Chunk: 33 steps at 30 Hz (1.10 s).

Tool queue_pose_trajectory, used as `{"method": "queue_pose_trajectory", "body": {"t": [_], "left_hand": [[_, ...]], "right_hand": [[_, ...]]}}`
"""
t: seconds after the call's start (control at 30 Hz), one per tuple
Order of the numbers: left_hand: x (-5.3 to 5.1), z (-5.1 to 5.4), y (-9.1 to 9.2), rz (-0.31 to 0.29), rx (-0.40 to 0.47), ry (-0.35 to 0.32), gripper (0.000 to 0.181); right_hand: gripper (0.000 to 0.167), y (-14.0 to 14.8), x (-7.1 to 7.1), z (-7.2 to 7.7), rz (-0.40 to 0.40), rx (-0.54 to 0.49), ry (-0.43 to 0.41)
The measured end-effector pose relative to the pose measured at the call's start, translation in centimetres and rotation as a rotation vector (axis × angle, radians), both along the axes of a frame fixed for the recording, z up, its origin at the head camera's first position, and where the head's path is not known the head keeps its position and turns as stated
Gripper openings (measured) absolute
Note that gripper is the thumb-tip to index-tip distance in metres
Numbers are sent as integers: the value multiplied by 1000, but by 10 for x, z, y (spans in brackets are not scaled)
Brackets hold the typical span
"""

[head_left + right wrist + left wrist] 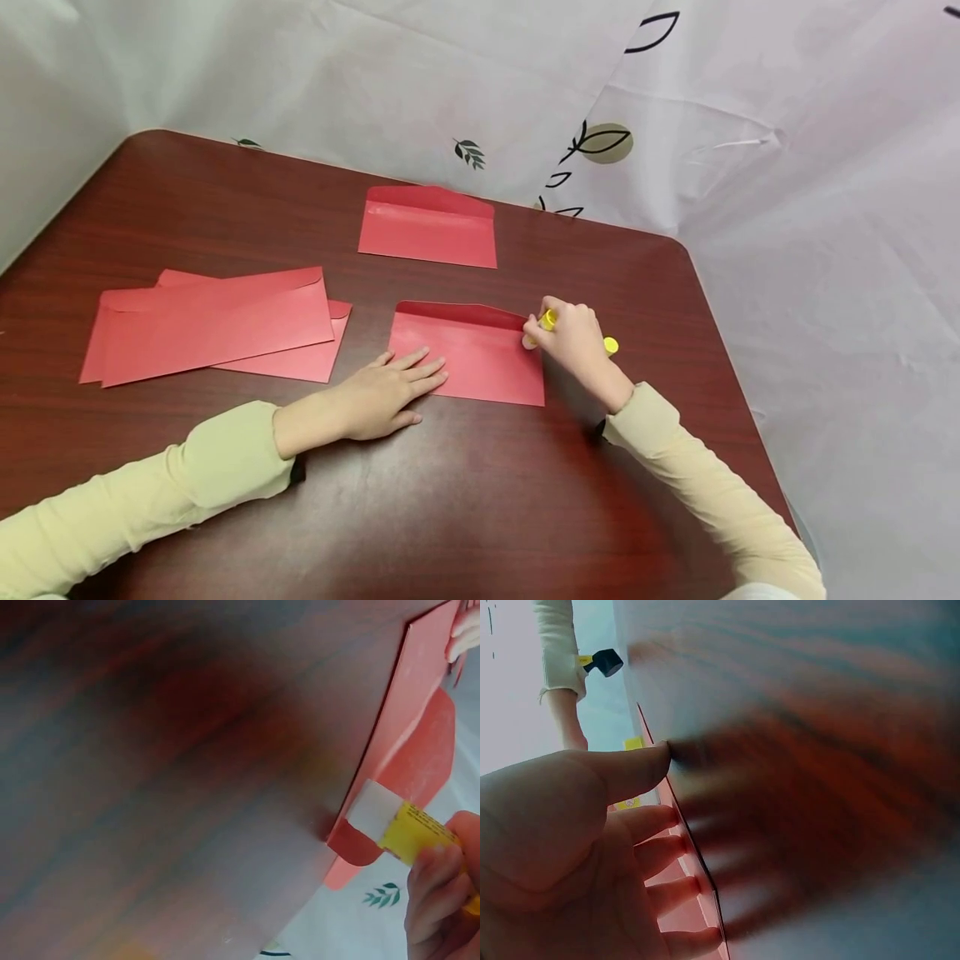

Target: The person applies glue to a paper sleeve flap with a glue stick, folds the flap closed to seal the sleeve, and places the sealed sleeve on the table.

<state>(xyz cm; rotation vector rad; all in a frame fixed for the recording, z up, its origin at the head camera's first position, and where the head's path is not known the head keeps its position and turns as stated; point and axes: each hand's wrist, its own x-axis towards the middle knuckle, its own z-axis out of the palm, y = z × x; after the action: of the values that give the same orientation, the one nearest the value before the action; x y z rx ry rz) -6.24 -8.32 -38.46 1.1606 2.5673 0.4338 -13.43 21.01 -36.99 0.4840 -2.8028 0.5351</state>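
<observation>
A red envelope (480,358) lies on the table in front of me, its flap (468,315) folded open away from me. The left hand (382,392) rests on its near left part, fingers spread and fairly straight; the left wrist view shows the fingertips at the envelope's edge. In the right hand (573,337) is a yellow and white glue stick (420,829), gripped between thumb and fingers. Its white end meets the envelope near the right end of the flap; whether it presses there I cannot tell. Just right of that hand, a small round yellow thing (611,345) is partly hidden.
Several red envelopes (217,325) overlap in a loose pile at the left. Another red envelope (429,233) with its flap raised lies near the far edge of the brown table (465,500). A pale curtain with leaf prints (810,250) hangs behind and to the right.
</observation>
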Motion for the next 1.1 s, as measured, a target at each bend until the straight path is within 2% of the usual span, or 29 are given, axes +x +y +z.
{"method": "queue_pose_trajectory", "body": {"t": [0.33, 0.5, 1.1], "left_hand": [[0, 0, 1, 10, 3, -9, 59], [0, 1, 1, 10, 0, 1, 58], [0, 2, 2, 17, -13, 13, 58]], "right_hand": [[18, -8, 1, -3, 38, -47, -42], [19, -17, -2, -3, 69, -35, -61], [18, -47, -10, -3, 158, -41, -51]]}}
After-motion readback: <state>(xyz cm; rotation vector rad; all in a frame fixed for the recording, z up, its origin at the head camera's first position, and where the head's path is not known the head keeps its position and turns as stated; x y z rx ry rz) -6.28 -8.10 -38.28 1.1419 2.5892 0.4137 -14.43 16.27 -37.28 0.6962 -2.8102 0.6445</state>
